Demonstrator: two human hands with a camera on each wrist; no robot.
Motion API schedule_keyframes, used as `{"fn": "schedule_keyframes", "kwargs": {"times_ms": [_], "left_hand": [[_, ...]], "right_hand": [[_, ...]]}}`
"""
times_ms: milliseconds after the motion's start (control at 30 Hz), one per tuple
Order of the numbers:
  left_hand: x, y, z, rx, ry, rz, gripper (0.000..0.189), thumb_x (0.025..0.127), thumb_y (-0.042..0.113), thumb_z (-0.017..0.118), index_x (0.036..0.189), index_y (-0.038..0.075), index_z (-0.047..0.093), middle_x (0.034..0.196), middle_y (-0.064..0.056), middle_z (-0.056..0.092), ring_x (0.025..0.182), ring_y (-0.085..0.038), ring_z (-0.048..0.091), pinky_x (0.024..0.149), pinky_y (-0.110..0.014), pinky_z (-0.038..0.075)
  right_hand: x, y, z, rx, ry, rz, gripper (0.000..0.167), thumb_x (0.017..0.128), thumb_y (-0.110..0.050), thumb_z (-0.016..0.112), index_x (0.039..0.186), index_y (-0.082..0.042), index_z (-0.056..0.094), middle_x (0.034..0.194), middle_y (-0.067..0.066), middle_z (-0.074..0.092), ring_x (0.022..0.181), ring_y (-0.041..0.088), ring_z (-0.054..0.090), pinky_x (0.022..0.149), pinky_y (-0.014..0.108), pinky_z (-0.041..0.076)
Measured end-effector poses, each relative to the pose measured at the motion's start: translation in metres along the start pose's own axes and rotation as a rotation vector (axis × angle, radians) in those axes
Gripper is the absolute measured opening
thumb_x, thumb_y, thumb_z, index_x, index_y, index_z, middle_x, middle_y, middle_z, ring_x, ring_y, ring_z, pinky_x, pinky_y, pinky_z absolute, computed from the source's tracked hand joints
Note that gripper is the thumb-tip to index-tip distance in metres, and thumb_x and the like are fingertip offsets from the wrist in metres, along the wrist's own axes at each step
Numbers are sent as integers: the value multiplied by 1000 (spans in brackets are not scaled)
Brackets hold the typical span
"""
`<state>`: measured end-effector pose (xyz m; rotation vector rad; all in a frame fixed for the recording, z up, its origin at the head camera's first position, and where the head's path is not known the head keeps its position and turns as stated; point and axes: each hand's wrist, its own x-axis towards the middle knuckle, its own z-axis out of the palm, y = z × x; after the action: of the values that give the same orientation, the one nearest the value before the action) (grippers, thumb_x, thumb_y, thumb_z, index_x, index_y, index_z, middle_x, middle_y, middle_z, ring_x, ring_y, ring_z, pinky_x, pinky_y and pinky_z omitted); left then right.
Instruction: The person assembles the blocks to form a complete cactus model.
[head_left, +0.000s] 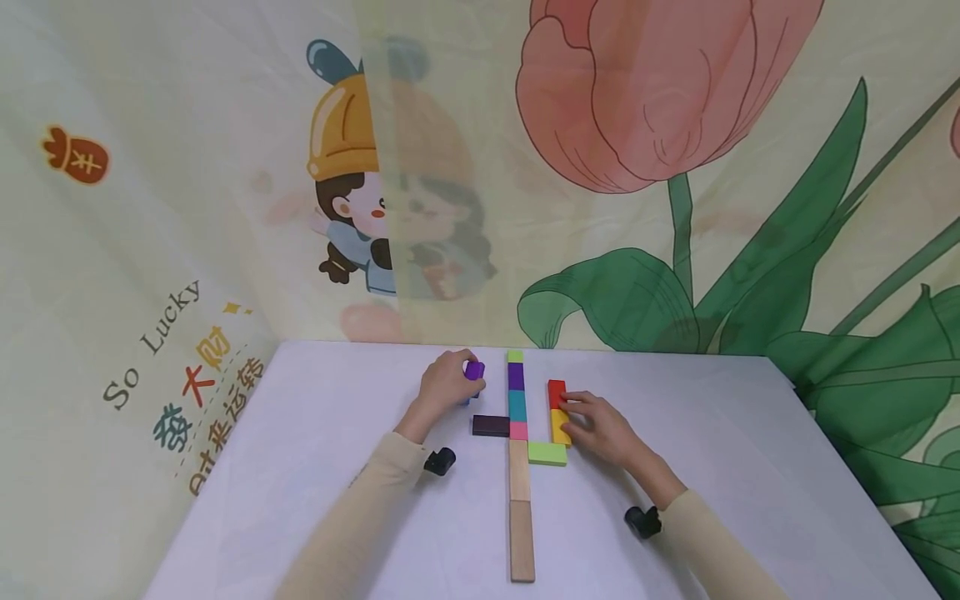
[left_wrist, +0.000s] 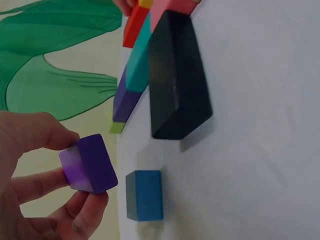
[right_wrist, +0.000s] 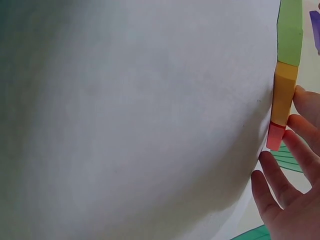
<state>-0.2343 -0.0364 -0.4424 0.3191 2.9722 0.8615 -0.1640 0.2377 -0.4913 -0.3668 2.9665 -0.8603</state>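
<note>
My left hand pinches a purple block between thumb and fingers, above a blue block that stands on the table. Fingers of my right hand touch the right side of a red block and a yellow block, set end to end. A light green block lies crosswise at the yellow one's near end. Between the hands runs a column with a teal block, a pink block and a wooden block. A black block juts left from it.
The blocks lie on a white-covered table. Behind it hangs a printed cloth with a tulip and cartoon figures. At the column's far end are a dark purple block and a lime block; a second wooden block forms its near end.
</note>
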Motion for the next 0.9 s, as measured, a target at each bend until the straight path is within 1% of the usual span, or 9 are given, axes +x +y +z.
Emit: {"fn": "schedule_keyframes", "kwargs": {"times_ms": [233, 367, 567, 900], "left_hand": [[-6, 7, 6, 6, -20, 15, 36, 77, 26, 75, 107, 7, 68, 96, -11, 70, 85, -23, 62, 69, -33, 50], [-8, 8, 8, 33, -23, 30, 34, 76, 26, 78, 103, 7, 68, 93, -11, 71, 82, -22, 62, 65, -31, 49], [-8, 7, 13, 72, -31, 52, 34, 74, 26, 79, 100, 6, 69, 90, -10, 71, 80, -21, 63, 63, -30, 48], [-8, 8, 17, 103, -38, 25, 37, 74, 26, 80, 102, 5, 69, 90, -11, 71, 79, -22, 63, 64, -32, 49]], "right_hand": [[1, 0, 0, -1, -7, -2, 44, 87, -22, 72, 128, -9, 64, 138, 11, 56, 130, 34, 51, 102, 50, 47], [1, 0, 0, -10, -7, -5, 44, 87, -23, 72, 128, -9, 64, 138, 11, 56, 130, 34, 51, 103, 50, 46], [1, 0, 0, -25, -3, -15, 44, 87, -23, 72, 128, -9, 64, 138, 10, 56, 129, 34, 51, 104, 52, 45], [0, 0, 0, -15, -12, 6, 44, 87, -23, 72, 128, -11, 64, 138, 10, 56, 130, 34, 50, 105, 52, 44]]}}
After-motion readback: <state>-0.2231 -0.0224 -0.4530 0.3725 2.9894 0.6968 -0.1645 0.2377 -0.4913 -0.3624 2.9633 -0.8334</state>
